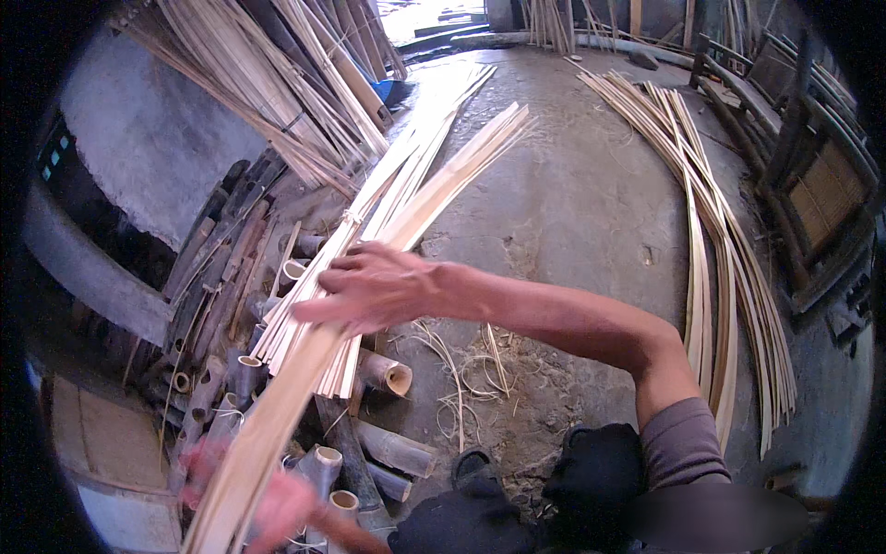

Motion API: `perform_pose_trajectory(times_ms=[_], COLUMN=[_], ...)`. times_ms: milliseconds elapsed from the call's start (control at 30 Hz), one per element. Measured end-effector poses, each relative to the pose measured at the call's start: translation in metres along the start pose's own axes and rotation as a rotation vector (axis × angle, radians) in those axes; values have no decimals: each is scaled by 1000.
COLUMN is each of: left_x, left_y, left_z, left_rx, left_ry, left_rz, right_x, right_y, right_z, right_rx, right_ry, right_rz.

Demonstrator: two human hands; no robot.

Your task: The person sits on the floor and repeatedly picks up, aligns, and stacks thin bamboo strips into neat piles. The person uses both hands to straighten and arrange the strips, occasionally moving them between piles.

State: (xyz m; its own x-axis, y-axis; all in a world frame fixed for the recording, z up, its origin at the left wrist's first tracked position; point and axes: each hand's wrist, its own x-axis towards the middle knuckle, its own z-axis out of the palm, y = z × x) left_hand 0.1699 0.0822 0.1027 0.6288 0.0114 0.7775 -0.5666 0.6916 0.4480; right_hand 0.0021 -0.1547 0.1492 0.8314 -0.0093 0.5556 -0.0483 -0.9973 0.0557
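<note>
A pale bundle of long, thin bamboo strips point(288, 392) slants from the lower left up toward the middle of the floor. Over its middle lies my right hand point(374, 286), back upward, with its fingers curled across the strips. My left hand point(254, 489), smeared by motion, wraps the near end of the same bundle. Beneath it and to its left rests a second bundle of bamboo strips point(406, 152), bound at one spot and lying on the floor and some bamboo tubes.
Cut bamboo tubes point(383, 374) lie left of my feet. Thin shavings point(457, 369) are scattered on the floor ahead. More strips point(715, 231) lie crossed at the right, beside a wooden bench point(743, 97). Tall strips point(268, 83) lean at the far left.
</note>
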Motion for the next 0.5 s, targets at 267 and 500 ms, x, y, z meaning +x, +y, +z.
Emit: perform_pose_trajectory(times_ms=[267,500], left_x=[-29,44], left_y=[-17,9], left_z=[237,220], left_rx=[-524,-526], left_ry=[63,71], left_rz=[-61,-478], right_x=[140,30], right_y=[-157,-31], right_z=[-38,-159], right_rx=[-63,-7], right_ry=[268,452], right_rz=[-113,167])
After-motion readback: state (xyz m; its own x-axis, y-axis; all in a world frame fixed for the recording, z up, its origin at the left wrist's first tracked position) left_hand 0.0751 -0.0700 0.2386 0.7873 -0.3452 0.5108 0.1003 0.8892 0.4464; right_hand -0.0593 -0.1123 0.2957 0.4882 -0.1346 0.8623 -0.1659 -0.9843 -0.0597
